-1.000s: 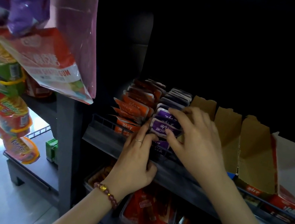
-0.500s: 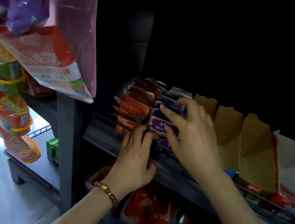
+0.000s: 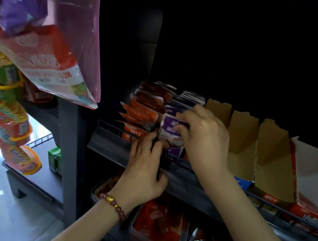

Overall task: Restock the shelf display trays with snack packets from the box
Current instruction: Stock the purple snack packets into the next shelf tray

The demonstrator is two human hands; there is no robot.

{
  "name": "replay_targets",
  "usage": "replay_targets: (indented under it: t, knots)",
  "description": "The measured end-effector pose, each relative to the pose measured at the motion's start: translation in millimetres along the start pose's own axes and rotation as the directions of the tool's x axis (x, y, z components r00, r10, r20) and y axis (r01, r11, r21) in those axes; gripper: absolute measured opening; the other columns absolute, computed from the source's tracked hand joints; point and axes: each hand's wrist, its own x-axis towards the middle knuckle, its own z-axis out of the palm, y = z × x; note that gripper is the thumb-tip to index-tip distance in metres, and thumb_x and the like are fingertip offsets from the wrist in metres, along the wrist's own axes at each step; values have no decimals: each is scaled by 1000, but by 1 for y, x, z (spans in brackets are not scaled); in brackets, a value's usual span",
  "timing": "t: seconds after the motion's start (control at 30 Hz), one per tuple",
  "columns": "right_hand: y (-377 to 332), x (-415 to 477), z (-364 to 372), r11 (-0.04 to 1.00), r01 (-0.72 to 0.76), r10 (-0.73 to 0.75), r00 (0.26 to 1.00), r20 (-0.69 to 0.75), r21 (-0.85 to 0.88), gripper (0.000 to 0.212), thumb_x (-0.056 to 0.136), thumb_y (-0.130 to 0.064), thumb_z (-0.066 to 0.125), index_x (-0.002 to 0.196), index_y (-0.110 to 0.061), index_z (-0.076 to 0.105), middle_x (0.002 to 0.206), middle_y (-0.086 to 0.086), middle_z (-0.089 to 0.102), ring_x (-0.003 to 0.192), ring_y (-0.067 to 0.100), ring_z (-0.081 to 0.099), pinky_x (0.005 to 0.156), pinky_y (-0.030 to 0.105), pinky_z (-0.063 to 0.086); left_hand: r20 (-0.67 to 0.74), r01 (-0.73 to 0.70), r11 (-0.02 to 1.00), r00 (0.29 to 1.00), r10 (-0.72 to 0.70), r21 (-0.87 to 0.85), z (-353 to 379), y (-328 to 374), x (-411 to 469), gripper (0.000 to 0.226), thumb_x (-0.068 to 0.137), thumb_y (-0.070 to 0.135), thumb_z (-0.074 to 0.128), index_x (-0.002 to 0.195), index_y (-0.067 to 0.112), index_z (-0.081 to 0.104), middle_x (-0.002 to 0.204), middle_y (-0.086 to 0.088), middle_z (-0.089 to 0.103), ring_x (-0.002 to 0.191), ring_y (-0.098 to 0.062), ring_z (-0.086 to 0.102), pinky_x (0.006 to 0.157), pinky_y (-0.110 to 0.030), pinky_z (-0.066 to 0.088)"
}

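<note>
A row of purple snack packets [image 3: 170, 127] stands in a display tray on the dark shelf [image 3: 112, 144], beside a row of orange packets [image 3: 142, 113]. My right hand [image 3: 203, 136] reaches over the purple row, its fingers curled on the front purple packet. My left hand [image 3: 145, 166], with a ring and a bead bracelet, presses against the tray's front edge just below that packet, fingers touching the packet's lower left. The supply box is out of view.
Three empty cardboard display trays [image 3: 240, 142] stand to the right, then a red and white carton [image 3: 315, 188]. Clear tubs of red snacks [image 3: 159, 223] fill the shelf below. Bags of snacks [image 3: 12, 121] and a pink plastic bag [image 3: 73, 22] hang at left.
My right hand has slid forward along the purple row and tipped the front purple packet upright. My left hand has stayed at the tray's front edge.
</note>
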Motion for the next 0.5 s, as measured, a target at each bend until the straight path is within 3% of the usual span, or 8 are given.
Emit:
replay_targets:
  t: [0.17, 0.4, 0.5]
  knots:
    - [-1, 4, 12, 997, -30, 26, 998, 57, 64, 33, 63, 1, 82, 94, -6, 72, 83, 9, 63, 76, 30, 61, 50, 30, 48, 6, -4, 1000, 1000, 4, 29, 1, -2, -1, 67, 71, 22, 62, 132, 15, 38, 148, -11, 17, 134, -30, 21, 113, -37, 15]
    - [5, -12, 17, 995, -36, 19, 987, 161, 98, 39, 82, -3, 67, 121, -7, 61, 126, 14, 57, 117, 33, 54, 89, 44, 48, -38, -55, 987, 997, 62, 153, -3, 2, -7, 72, 64, 19, 69, 130, 12, 40, 145, -12, 20, 128, -30, 30, 108, -45, 28]
    - [3, -11, 15, 997, -29, 17, 988, 154, 75, 40, 80, -2, 70, 119, -8, 62, 123, 11, 61, 111, 29, 60, 74, 37, 54, -14, -119, 967, 992, 125, 223, -6, 1, -6, 73, 63, 18, 72, 129, 4, 45, 143, -13, 24, 134, -29, 27, 112, -45, 26]
